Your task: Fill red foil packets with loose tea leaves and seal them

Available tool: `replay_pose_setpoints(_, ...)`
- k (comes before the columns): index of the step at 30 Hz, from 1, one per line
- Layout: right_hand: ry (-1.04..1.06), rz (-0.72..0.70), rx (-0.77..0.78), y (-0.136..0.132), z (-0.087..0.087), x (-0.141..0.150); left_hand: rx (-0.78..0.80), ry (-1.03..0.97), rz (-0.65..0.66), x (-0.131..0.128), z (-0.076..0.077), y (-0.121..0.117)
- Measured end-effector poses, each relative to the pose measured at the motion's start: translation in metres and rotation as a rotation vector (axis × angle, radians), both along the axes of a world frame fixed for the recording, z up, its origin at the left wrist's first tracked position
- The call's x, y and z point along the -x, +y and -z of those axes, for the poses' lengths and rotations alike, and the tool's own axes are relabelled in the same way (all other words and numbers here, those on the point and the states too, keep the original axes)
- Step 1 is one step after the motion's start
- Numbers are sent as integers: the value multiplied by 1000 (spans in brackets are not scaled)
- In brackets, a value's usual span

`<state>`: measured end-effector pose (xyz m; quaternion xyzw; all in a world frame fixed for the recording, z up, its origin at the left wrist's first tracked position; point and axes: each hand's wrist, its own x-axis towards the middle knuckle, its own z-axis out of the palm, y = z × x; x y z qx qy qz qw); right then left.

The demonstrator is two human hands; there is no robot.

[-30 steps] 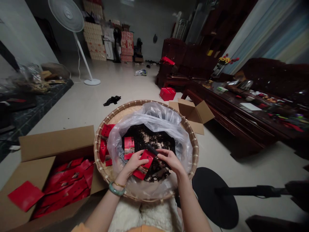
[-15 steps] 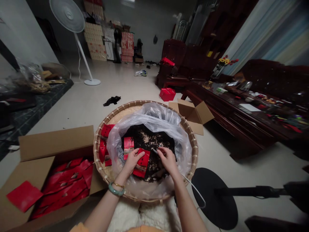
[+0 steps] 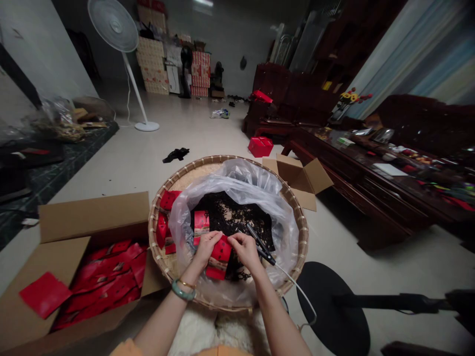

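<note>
A red packet [image 3: 218, 267] with a pale printed band is held upright over the dark loose leaves [image 3: 241, 212]. My left hand [image 3: 205, 249] pinches its top left edge, and my right hand [image 3: 245, 249] pinches the top right corner. Beside my right hand is a black tong-like tool, resembling a hair straightener [image 3: 262, 247], its two arms apart and a white cord trailing from its hinge end. Whether my other right fingers still hold it I cannot tell. Another red packet [image 3: 201, 221] lies on the leaves behind my left hand.
The clear plastic bag [image 3: 181, 207] with the leaves lies in a round woven basket [image 3: 155, 198], with more red packets at its left. A cardboard box [image 3: 92, 210] full of red packets stands left. An open box [image 3: 319, 178] and a black round stand base [image 3: 334, 316] are right.
My right hand has moved to the packet's top edge and now pinches it. The tong-like tool shows beside that hand with its arms apart. The view has shifted slightly.
</note>
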<state>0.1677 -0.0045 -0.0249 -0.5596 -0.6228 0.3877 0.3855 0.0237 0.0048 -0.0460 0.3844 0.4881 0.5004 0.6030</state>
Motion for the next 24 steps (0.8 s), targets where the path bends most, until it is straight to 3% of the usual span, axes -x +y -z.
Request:
replay_pose_setpoints(7,97,71,84,-1,6,-7,10,13,39,4,3,2)
replay_pose_setpoints(10,80,242,18,1,-1,-26,-158,271,-227,11,7,4)
replay_pose_setpoints(13,157,437,-58,4,-19,-34,-327,729,-554,17,10,6)
replay_pose_setpoints(15,279,477,-86,5,-39,-23,-320,979,-607,17,11,6)
replay_pose_setpoints(17,446,396,-78,4,-61,1,-271,1150,-558,16,12,5)
replay_pose_setpoints(20,708,13,21,3,-86,41,-228,1331,-433,15,11,2)
replay_pose_setpoints(22,773,-162,66,4,-89,56,-194,1407,-401,17,11,1)
replay_pose_setpoints(24,725,-194,72,9,-77,57,-164,1423,-403,19,11,1)
